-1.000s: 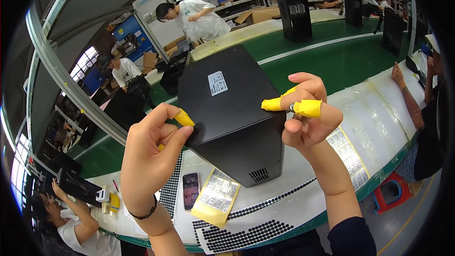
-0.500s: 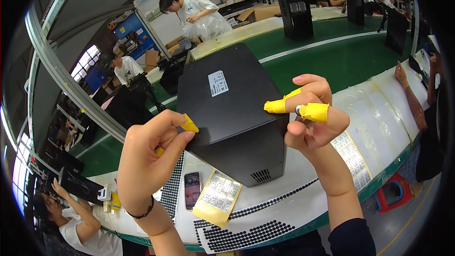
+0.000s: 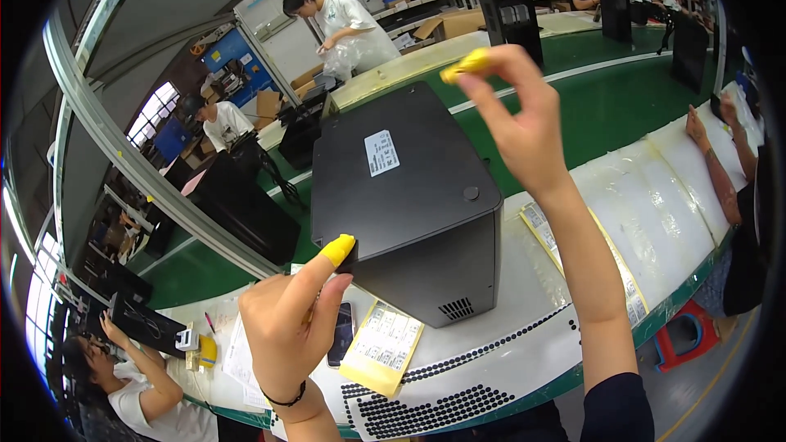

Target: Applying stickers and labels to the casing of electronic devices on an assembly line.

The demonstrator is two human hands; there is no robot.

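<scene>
A black computer case (image 3: pixel 409 184) lies in front of me, with a white printed label on its upper face. Near its right front corner sits a round black pad (image 3: pixel 471 193). At the left front corner is my left hand (image 3: pixel 286 319), its yellow-covered index fingertip against the edge and the thumb just below; whatever is under the fingertip is hidden. My right hand (image 3: pixel 524 119) is raised beyond the case's right side, apart from it. Its yellow-covered finger and thumb are pinched, with a small dark round pad partly showing between them.
Below the case lie a sheet of black round pads (image 3: pixel 434 409), a yellow-backed label sheet (image 3: pixel 381 348) and a phone (image 3: pixel 341 336). Another label sheet (image 3: pixel 626 278) is at right. A metal post (image 3: pixel 155 172) rises at left. Co-workers sit and stand around the green conveyor (image 3: pixel 589 94).
My right hand has lifted off the right front corner and moved up and away, uncovering the round pad there. My left hand stays at the left corner, its fingers slightly shifted.
</scene>
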